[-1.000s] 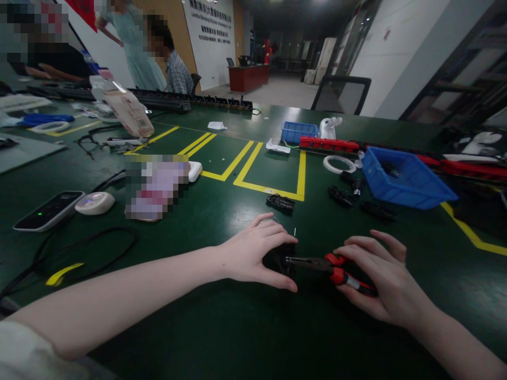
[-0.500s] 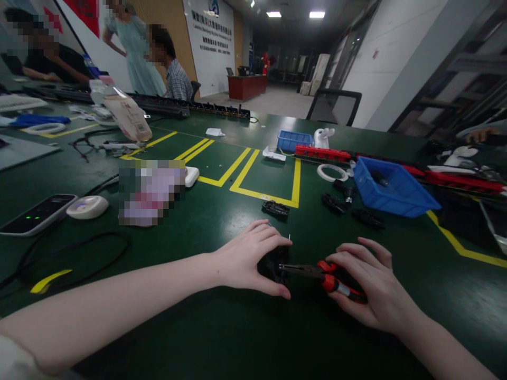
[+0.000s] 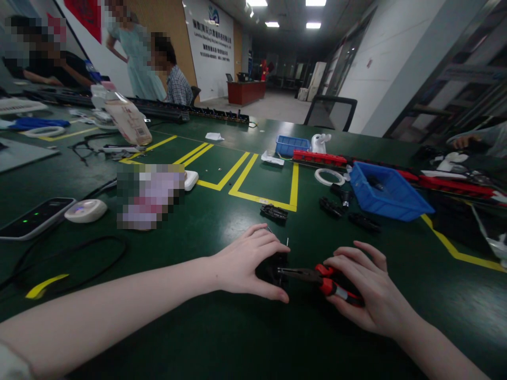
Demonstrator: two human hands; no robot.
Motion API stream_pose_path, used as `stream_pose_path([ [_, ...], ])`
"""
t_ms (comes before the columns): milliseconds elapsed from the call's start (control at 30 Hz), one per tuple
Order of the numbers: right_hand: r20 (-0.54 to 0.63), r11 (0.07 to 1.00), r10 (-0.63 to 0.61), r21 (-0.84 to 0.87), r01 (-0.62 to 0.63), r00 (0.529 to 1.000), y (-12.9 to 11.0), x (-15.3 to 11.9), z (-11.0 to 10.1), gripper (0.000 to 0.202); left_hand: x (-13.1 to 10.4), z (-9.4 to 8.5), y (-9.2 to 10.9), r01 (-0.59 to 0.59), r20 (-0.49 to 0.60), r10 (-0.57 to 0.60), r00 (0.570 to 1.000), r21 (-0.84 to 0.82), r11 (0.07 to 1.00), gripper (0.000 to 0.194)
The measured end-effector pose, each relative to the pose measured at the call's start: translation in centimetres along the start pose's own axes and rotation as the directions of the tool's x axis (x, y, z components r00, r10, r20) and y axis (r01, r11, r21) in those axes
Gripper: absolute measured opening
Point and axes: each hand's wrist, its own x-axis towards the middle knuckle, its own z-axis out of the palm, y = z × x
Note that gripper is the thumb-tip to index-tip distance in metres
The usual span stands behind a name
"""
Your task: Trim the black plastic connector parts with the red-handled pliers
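My left hand (image 3: pixel 249 264) is wrapped round a small black plastic part (image 3: pixel 273 272) on the green table, and its fingers cover much of that part. A thin metal pin (image 3: pixel 287 241) sticks up beside the fingertips. In my right hand (image 3: pixel 366 287) are red-and-black needle-nose pliers (image 3: pixel 327 278), gripped by the handles. The tips of the pliers point left and meet the black part between my left thumb and fingers. Whether the jaws are closed on a pin there is hard to make out. Another black plastic part (image 3: pixel 274 212) lies just beyond my left hand.
More black parts (image 3: pixel 331 207) lie by a blue bin (image 3: pixel 390 191) at the right, near a tape roll (image 3: pixel 329 177). A phone (image 3: pixel 152 198), a white mouse (image 3: pixel 86 210) and cables occupy the left. A bottle (image 3: pixel 129 119) stands further back. Another person's hand (image 3: pixel 465 141) shows far right.
The camera view has tilted slightly upward. Both hands, the pliers and the black part hold nearly the same positions relative to each other.
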Motion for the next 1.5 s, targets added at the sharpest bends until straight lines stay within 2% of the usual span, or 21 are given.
stream_pose_path([
  [300, 0.011, 1.000, -0.012, 0.010, 0.012, 1.000, -0.03, 0.05, -0.03, 0.032, 0.16, 0.03, -0.19, -0.001, -0.002, 0.000, 1.000, -0.024, 1.000, 0.064],
  [533, 0.010, 1.000, -0.008, 0.017, 0.007, 1.000, 0.04, -0.04, 0.07, 0.033, 0.03, 0.20, -0.15, 0.020, -0.044, -0.020, 0.999, 0.003, 1.000, 0.068],
  [967, -0.001, 1.000, -0.010, -0.024, 0.010, 1.000, -0.05, 0.11, 0.00, 0.033, -0.08, 0.35, -0.07, 0.014, -0.030, -0.012, 0.999, 0.042, 0.999, 0.071],
  [1500, -0.014, 1.000, -0.006, 0.011, 0.006, 1.000, -0.06, 0.08, 0.01, 0.034, 0.08, 0.11, -0.04, 0.037, -0.023, -0.037, 0.999, -0.027, 0.999, 0.061],
])
